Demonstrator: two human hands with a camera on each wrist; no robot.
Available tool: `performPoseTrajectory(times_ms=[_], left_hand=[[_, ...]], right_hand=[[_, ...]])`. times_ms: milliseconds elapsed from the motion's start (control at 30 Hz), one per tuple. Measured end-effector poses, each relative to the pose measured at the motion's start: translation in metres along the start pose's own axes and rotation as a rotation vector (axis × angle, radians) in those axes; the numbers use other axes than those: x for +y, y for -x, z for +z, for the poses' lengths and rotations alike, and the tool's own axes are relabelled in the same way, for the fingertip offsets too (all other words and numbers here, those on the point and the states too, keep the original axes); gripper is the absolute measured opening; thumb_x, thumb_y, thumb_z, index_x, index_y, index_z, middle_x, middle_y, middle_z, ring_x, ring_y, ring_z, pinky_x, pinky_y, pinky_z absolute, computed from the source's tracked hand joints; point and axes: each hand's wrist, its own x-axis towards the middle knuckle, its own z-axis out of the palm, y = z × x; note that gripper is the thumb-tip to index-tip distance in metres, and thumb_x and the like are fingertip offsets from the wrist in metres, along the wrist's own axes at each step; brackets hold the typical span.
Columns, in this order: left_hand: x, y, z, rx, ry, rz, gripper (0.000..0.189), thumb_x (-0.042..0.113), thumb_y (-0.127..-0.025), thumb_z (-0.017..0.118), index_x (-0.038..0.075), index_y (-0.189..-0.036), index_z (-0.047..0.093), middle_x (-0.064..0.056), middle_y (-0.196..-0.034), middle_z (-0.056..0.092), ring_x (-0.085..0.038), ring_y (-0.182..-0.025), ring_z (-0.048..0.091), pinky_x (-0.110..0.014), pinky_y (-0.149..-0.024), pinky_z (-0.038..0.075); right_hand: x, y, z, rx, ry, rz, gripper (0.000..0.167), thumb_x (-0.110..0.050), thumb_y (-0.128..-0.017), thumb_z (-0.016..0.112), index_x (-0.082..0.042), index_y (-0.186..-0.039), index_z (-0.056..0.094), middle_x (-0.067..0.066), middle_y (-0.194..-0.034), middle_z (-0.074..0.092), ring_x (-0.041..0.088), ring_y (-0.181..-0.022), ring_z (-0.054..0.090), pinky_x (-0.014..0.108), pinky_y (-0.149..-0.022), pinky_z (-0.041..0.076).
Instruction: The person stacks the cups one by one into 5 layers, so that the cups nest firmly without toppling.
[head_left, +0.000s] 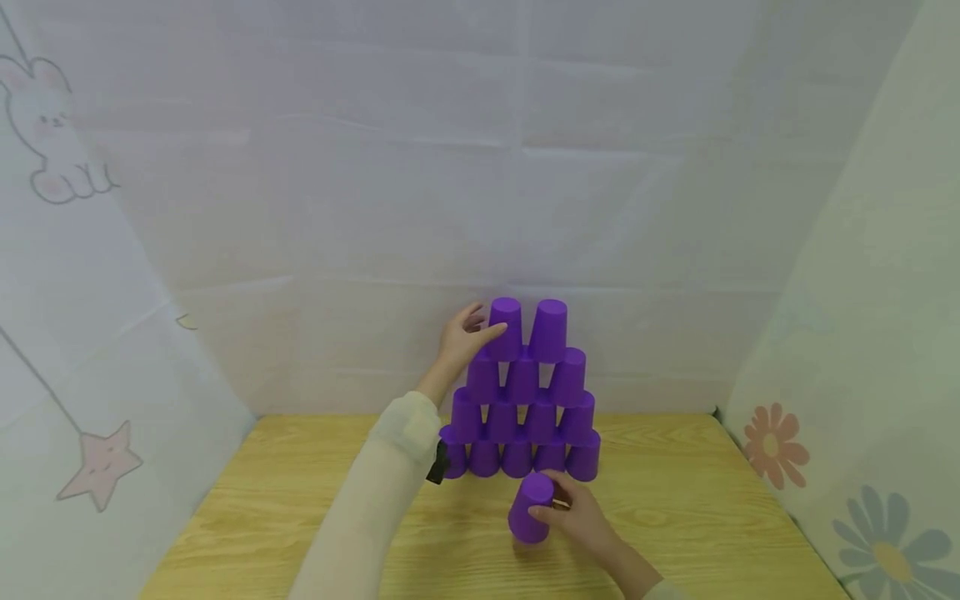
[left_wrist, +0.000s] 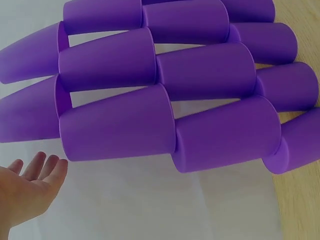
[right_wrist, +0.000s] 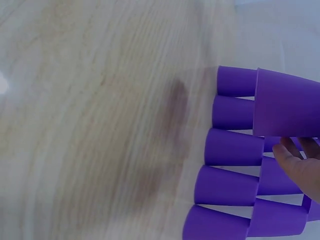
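Note:
Purple plastic cups stand upside down in a stepped pyramid against the back wall, two of them in its top row. My left hand is beside the top-left cup, thumb extended in front of it and fingers spread. In the left wrist view, a gap shows between those fingertips and the cups. Lower down, in front of the pyramid, my right hand grips another upside-down cup between thumb and fingers. The right wrist view has this held cup large, overlapping the stacked ones.
The pyramid's bottom row stands on a wood-grain table. A pale sheet hangs behind it, with patterned side walls left and right. A small black object shows at my left sleeve, near the bottom-left cup.

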Motion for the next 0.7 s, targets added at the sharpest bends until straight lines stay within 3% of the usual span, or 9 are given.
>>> performPoseTrajectory(times_ms=[267, 533, 700], left_hand=[[-0.005, 0.007, -0.009, -0.048, 0.024, 0.001, 0.072, 0.03, -0.072, 0.07, 0.009, -0.132, 0.035, -0.018, -0.124, 0.043, -0.033, -0.114, 0.038, -0.039, -0.092, 0.034], [-0.01, 0.013, -0.016, -0.089, 0.002, 0.001, 0.073, 0.031, -0.073, 0.069, 0.009, -0.132, 0.034, -0.018, -0.126, 0.041, -0.033, -0.114, 0.038, -0.041, -0.092, 0.034], [-0.014, 0.017, -0.022, -0.128, 0.02, -0.021, 0.073, 0.026, -0.074, 0.068, 0.008, -0.134, 0.03, -0.019, -0.128, 0.038, -0.034, -0.116, 0.034, -0.04, -0.093, 0.032]], right_hand=[[-0.015, -0.005, -0.006, -0.017, 0.036, -0.032, 0.043, -0.011, -0.075, 0.067, -0.003, -0.114, 0.05, 0.012, -0.104, 0.055, 0.024, -0.096, 0.052, 0.038, -0.084, 0.042], [-0.055, -0.003, -0.001, -0.044, 0.041, -0.095, 0.042, 0.0, -0.074, 0.065, 0.006, -0.112, 0.048, 0.017, -0.102, 0.055, 0.027, -0.094, 0.052, 0.045, -0.083, 0.04], [-0.069, -0.004, -0.001, -0.103, 0.102, -0.115, 0.043, -0.004, -0.074, 0.066, 0.006, -0.112, 0.048, 0.015, -0.103, 0.055, 0.023, -0.094, 0.052, 0.042, -0.083, 0.041]])
